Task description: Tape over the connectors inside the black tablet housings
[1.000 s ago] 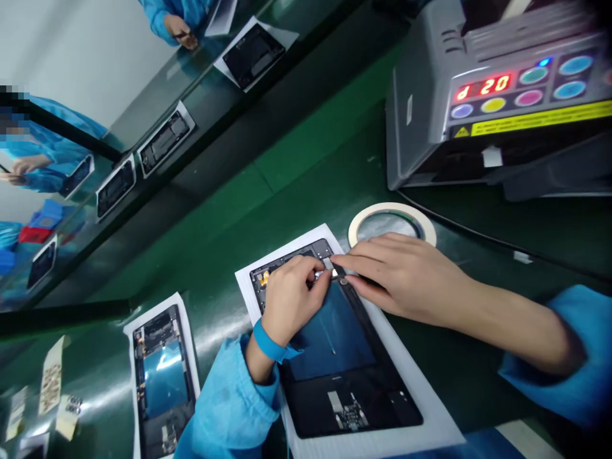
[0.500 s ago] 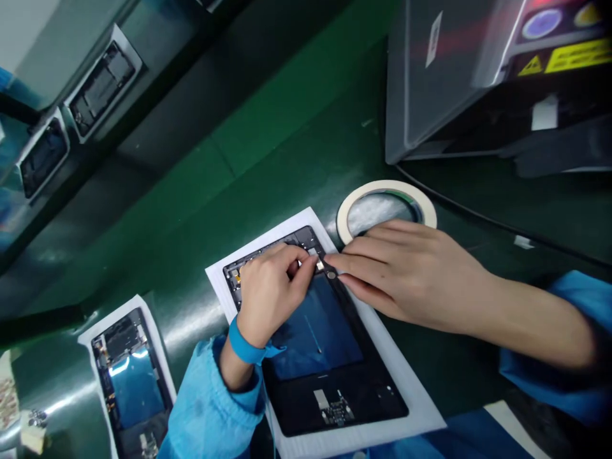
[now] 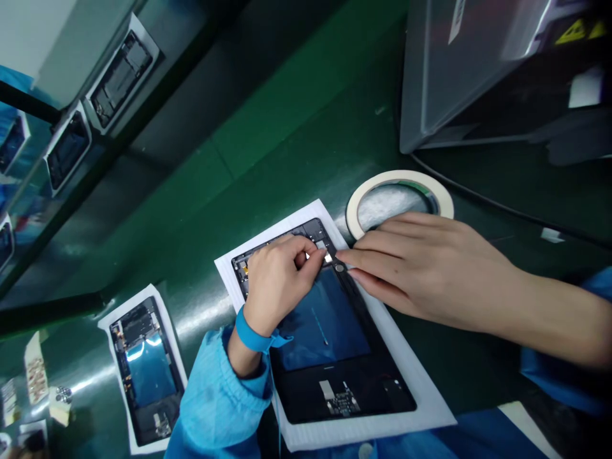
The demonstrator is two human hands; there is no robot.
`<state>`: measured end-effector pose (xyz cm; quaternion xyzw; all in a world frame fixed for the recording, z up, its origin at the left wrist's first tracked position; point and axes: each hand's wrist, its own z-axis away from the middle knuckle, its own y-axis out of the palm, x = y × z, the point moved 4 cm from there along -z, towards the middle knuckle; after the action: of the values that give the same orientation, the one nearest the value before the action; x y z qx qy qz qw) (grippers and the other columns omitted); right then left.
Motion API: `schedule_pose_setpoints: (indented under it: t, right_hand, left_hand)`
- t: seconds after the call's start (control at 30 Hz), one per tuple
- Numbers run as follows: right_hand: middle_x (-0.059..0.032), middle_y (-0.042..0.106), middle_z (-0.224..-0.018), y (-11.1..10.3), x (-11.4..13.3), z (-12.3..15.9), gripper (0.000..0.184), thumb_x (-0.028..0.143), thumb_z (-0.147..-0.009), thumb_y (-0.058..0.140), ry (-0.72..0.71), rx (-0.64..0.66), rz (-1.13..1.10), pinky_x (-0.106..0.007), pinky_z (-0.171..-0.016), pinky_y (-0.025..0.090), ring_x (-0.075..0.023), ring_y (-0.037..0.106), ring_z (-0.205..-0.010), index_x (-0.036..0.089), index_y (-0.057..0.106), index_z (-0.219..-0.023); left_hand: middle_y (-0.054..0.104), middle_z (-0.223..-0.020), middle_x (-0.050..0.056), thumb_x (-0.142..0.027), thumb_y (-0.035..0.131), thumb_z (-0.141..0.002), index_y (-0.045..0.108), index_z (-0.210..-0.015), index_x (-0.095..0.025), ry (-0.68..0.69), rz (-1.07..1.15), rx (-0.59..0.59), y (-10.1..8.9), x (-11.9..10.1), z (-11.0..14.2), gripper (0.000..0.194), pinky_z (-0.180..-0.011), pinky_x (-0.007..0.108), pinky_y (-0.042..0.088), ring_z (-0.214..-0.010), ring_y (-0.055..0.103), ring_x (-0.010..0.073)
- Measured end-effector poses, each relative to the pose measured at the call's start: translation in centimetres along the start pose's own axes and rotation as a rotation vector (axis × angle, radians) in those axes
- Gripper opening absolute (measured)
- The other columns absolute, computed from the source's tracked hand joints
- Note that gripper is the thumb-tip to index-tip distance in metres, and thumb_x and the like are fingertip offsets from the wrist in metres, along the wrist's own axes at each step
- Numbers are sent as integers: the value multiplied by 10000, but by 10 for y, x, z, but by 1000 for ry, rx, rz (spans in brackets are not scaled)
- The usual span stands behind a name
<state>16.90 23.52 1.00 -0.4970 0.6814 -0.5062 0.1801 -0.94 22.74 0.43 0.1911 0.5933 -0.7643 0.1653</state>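
Observation:
An opened tablet [image 3: 344, 390] lies on a white foam sheet [image 3: 415, 376], its inside facing up, with a big dark blue panel [image 3: 320, 325] and a small circuit board [image 3: 342, 398]. Over its far edge my left hand [image 3: 282, 271] is closed in a pinch of thumb and forefinger; whatever is between the tips is too small to make out. Small white pieces [image 3: 321, 246] show right beside those tips. My right hand [image 3: 425, 268] reaches in from the right with fingers stretched, its forefinger tip at the tablet's right edge near a round metal part [image 3: 339, 268]. A blue strap [image 3: 251, 331] circles my left wrist.
A tape roll [image 3: 356, 201] lies just behind my right hand. A second opened tablet [image 3: 148, 376] is at the left. Several more stand on a raised shelf [image 3: 119, 80] at upper left. A grey machine [image 3: 459, 76] with a cable [image 3: 497, 207] fills the upper right.
The camera view has shifted, so most things sit slightly further right. Both hands keep nearly the same place on the tablet; more of the small white pieces shows between them.

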Motion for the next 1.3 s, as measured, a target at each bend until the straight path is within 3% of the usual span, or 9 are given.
schedule_pose_setpoints:
  t: [0.3,0.4,0.5,0.7,0.77,0.9,1.0,1.13,1.3]
  right_hand:
    - [-10,676,-768,-19,-11,-8,219,228,-985,522,65,-96,77,-297,-668,412,-138,586,-699,186,719,-900]
    - [-32,711,-867,-40,-21,8,165,219,-971,555,168,-127,215,-291,-675,440,-146,615,-751,169,691,-892]
    - [-61,714,-964,-49,-25,41,150,259,-974,562,258,-7,389,-314,-644,443,-168,610,-748,160,674,-971]
    - [-41,635,-765,-42,-10,85,163,130,-960,528,117,159,445,-327,-643,431,-163,564,-648,167,655,-865]
    - [-32,616,-733,-41,-2,86,137,117,-938,569,75,162,405,-333,-645,424,-157,552,-629,174,656,-849]
    - [-64,627,-800,-32,10,73,260,144,-961,443,129,206,368,-363,-641,402,-201,577,-664,128,670,-1085]
    - [-48,592,-764,-21,16,60,227,94,-896,434,162,252,366,-347,-591,356,-201,567,-626,162,650,-907]
    - [-23,577,-746,-20,11,49,164,102,-845,428,241,306,170,-328,-512,308,-167,534,-544,203,548,-802]
    - [-34,641,-820,-30,-13,16,198,211,-836,459,418,150,-430,-301,-618,444,-172,598,-689,225,629,-938]
  left_hand:
    - [552,-556,-55,-238,651,-868,642,-669,-212,59,-46,-56,-7,0,-3,201,-533,252,278,-512,484,113]
    - [567,-571,-49,-244,651,-872,654,-680,-214,74,-59,-81,-7,1,-2,194,-539,252,272,-527,500,122]
    - [598,-611,-36,-251,655,-883,660,-694,-216,79,-77,-90,-5,1,0,192,-553,252,276,-568,529,134]
    - [634,-649,-25,-271,658,-903,678,-731,-217,50,-94,-70,-1,2,3,181,-574,258,285,-620,575,154]
    - [646,-671,-24,-280,656,-910,689,-752,-218,53,-91,-76,0,2,5,172,-586,261,302,-643,591,158]
    - [666,-713,-23,-291,647,-924,702,-769,-220,78,-93,-80,3,4,8,180,-600,270,336,-680,616,159]
    - [674,-734,-19,-282,643,-929,703,-778,-217,89,-102,-89,4,5,9,175,-614,274,355,-707,629,162]
    - [677,-749,-16,-255,645,-923,701,-787,-211,102,-99,-108,5,5,11,153,-618,276,372,-714,636,164]
    - [668,-750,-20,-274,645,-930,704,-816,-217,120,-94,-105,7,6,14,140,-627,277,395,-724,638,164]
